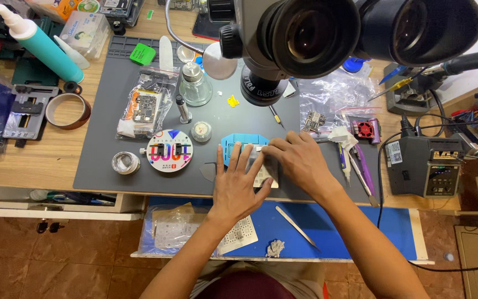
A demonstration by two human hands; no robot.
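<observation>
While both hands are pressing flat, fingers spread, the left hand and right hand are covering a blue fixture on the grey mat; a clear bag nearby is holding a circuit board.

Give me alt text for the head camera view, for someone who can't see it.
Seen from above, a person's left hand and right hand press on a small pale piece over a blue holder on a grey work mat. A microscope hangs overhead; a glass bottle, a teal bottle and a soldering station surround them.
</observation>
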